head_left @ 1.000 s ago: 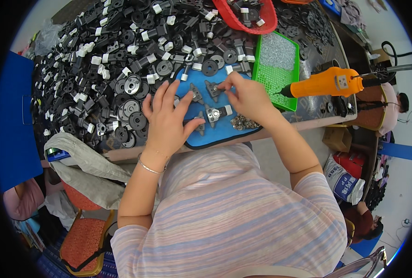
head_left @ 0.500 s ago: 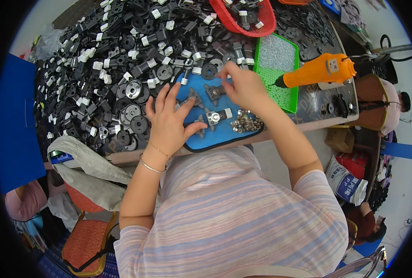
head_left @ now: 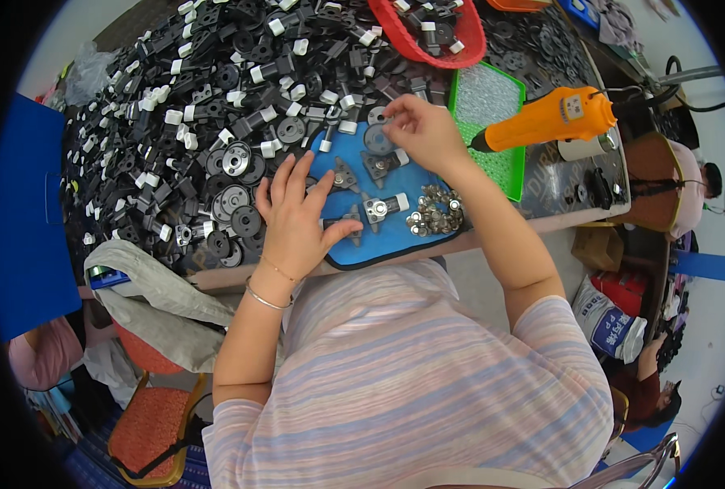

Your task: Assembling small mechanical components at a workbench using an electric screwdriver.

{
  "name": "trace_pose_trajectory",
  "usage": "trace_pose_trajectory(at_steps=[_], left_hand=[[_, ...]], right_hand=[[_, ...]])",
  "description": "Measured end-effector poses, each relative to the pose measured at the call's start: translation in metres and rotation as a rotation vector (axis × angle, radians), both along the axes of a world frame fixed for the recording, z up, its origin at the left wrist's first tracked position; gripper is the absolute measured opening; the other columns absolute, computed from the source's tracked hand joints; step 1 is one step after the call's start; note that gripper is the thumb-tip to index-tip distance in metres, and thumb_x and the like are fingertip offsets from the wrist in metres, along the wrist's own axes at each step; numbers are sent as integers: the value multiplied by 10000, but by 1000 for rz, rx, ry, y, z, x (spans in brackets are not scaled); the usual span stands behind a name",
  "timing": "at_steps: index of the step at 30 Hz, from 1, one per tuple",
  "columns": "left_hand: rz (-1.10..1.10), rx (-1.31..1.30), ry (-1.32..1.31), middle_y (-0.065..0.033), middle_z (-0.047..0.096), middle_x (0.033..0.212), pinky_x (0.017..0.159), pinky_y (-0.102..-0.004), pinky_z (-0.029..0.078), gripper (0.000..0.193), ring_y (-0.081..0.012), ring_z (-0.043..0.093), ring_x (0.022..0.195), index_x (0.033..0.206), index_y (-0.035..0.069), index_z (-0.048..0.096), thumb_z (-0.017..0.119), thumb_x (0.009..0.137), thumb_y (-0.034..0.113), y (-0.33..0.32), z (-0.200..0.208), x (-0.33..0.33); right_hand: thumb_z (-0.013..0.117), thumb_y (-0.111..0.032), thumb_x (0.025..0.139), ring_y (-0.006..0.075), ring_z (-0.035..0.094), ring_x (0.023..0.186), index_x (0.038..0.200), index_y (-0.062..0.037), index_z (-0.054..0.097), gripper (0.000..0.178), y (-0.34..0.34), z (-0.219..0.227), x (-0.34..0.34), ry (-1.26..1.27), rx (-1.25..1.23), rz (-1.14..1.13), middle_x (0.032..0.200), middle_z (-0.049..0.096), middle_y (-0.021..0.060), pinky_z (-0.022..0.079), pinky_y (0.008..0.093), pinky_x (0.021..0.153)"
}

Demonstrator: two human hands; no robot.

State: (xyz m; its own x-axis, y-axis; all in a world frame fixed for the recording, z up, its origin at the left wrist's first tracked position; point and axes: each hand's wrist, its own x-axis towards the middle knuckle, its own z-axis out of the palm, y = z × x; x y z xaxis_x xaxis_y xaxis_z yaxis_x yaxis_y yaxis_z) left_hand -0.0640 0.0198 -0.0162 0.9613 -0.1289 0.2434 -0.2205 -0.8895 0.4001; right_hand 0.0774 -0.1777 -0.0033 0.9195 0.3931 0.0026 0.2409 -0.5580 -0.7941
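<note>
A blue mat (head_left: pixel 395 232) lies at the table's front edge with several dark winged parts on it. My left hand (head_left: pixel 296 216) rests at the mat's left side, fingers spread, its thumb beside a winged part (head_left: pixel 353 225). Next to that thumb sits another winged part with a white-tipped stem (head_left: pixel 384 209). My right hand (head_left: pixel 428 134) pinches the edge of a grey round disc (head_left: pixel 378 139) above the mat's far part. Just below the disc is a third white-tipped part (head_left: pixel 381 165). Shiny metal fasteners (head_left: pixel 434 213) are heaped at the mat's right.
A large pile of black and white parts (head_left: pixel 199 106) covers the table's left and back. A red basket (head_left: pixel 472 37) stands behind. An orange electric screwdriver (head_left: pixel 550 121) hangs over a green tray (head_left: pixel 516 183) of small pieces. A grey cloth (head_left: pixel 155 297) drapes at front left.
A round disc near my right fingers has shifted slightly toward me and right, and looks larger. The hanging screwdriver has swung a little left. My left hand has hardly moved.
</note>
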Motion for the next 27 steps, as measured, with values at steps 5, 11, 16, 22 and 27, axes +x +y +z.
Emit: trace_pose_trajectory(at_steps=[5, 11, 16, 22, 27], left_hand=[[-14, 30, -15, -142, 401, 1369, 1023, -571, 159, 719, -341, 304, 1289, 1170, 78, 584, 646, 685, 606, -6, -3, 1], [-10, 35, -23, -138, 399, 1373, 1030, -562, 150, 720, -335, 303, 1294, 1168, 78, 584, 640, 688, 612, -5, -2, 0], [-1, 42, -24, -137, 398, 1375, 1033, -558, 145, 724, -330, 300, 1297, 1173, 79, 580, 638, 689, 614, -5, -2, -4], [3, 35, -19, -137, 396, 1375, 1031, -558, 144, 715, -329, 299, 1298, 1168, 78, 581, 643, 690, 606, -4, 0, -6], [2, 32, -19, -136, 396, 1375, 1027, -556, 148, 703, -328, 298, 1297, 1162, 79, 584, 646, 692, 598, -3, 0, -6]], right_hand=[[652, -107, 778, 107, 560, 549, 968, -45, 597, 207, -1, -2, -27, -39, -77, -53, 626, 589, 29, 439, 254, 532], [624, -126, 778, 238, 623, 593, 975, -87, 582, 205, -1, -10, -40, -243, -229, -63, 650, 617, 60, 480, 349, 551], [621, -137, 771, 273, 629, 616, 974, -97, 587, 210, -2, -10, -44, -382, -318, -51, 669, 627, 63, 489, 374, 558], [661, -176, 753, 252, 632, 708, 1006, -103, 610, 268, -6, 2, -44, -304, -279, -45, 857, 638, 73, 503, 350, 618], [711, -240, 733, 262, 581, 970, 1104, -86, 625, 410, -9, 4, -39, -271, -227, 173, 1035, 609, 105, 486, 345, 814]])
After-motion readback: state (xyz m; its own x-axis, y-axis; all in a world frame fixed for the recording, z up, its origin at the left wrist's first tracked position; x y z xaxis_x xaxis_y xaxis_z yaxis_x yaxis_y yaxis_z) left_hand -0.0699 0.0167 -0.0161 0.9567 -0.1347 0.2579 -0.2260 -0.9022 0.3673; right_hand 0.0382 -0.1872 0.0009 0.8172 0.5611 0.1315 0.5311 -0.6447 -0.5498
